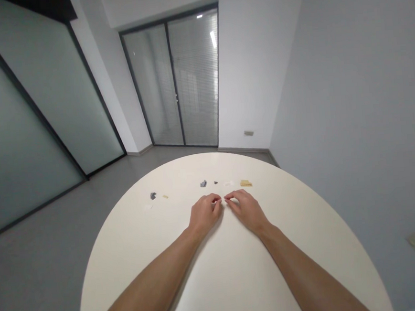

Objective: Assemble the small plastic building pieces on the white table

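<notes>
My left hand [206, 212] rests low over the middle of the table, thumb and fingertips pinched together. Facing it, a small gap away, is my right hand [247, 210], its thumb and index finger also pinched. Whatever lies between either set of fingertips is too small to make out. Just beyond the hands are a grey-blue piece [203, 183], a tiny dark piece [216, 182], some whitish pieces [228, 183] and a flat stack of yellow strips [246, 183]. Farther left lie a dark grey piece [153, 195] and a small yellow strip [165, 196].
The round white table [235, 278] has a curved edge all around. A faint white scrap [149, 206] lies at its left. Beyond stand a glass door [176, 81] with blinds, frosted panels [51, 81] on the left and a plain wall [360, 90] on the right.
</notes>
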Motion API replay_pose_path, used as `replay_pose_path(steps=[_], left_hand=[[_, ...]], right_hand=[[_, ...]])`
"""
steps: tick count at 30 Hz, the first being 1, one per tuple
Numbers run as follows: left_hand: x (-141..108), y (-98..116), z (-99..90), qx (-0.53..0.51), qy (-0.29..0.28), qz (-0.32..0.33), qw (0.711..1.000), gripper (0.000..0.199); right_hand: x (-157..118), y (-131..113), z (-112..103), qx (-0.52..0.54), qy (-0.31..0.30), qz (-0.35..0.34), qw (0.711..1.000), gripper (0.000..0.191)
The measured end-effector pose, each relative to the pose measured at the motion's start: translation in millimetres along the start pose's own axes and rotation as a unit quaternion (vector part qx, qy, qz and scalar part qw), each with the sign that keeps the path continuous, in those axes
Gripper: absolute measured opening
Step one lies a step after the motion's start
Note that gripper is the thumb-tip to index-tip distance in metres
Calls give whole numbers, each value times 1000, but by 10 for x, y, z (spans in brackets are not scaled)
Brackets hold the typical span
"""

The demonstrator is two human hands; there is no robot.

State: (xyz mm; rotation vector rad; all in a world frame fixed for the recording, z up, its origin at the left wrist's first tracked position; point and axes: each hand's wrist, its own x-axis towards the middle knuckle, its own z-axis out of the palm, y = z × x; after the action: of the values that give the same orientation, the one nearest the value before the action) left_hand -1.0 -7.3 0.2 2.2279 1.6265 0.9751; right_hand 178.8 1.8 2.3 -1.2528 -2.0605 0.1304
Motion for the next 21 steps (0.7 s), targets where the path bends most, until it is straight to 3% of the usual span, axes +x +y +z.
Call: replay_pose_path(steps=[21], left_hand=[[0,-29,6,-28,0,-4,1000,23]], right_hand=[[-6,50,32,12,10,9,1000,15]])
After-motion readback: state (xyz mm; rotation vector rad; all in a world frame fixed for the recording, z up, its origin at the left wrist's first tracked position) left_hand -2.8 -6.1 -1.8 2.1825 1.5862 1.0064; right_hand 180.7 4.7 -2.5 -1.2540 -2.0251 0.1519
